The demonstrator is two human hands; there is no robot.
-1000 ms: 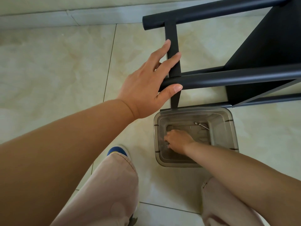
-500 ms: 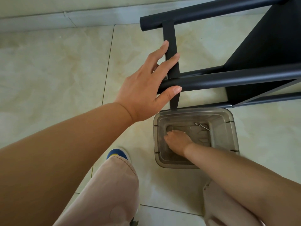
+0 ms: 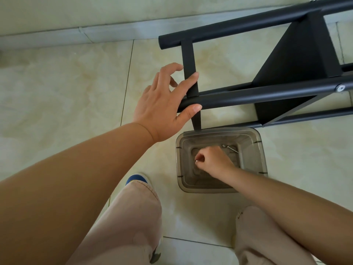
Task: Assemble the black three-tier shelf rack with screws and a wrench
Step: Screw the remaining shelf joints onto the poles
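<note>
Floor (image 3: 63,96): pale marbled tile with thin grout lines, a grey skirting strip along the far wall beyond both hands. Black shelf rack (image 3: 294,66) lies on its side on the floor, ahead and to the right of the left hand; round tubes run off to the right edge, one flat crossbar at the near end, one black shelf panel set between the tubes. Since a second ago the view has swung: more of the rack shows, including a silver screw head (image 3: 340,87) seated in the near tube, far to the right of the left hand. Left hand (image 3: 164,104) rests at the end of the near tube, thumb along the tube, fingers spread and loosely bent against the crossbar; earlier the fingers lay straighter and flatter on the bar. Clear smoky plastic bin (image 3: 257,150) stands on the floor just below the left hand, its far rim touching or just beside the lowest rack tube. Right hand (image 3: 214,160) is down inside the bin, now turned knuckles up with fingers curled, pinching a small silver screw (image 3: 196,160); earlier it lay flatter on the bin bottom. A thin metal wrench (image 3: 231,148) lies on the bin floor just beyond the right hand. No readable writing or labels. Beige trouser legs and a blue-toed shoe (image 3: 136,178) sit below the arms.
</note>
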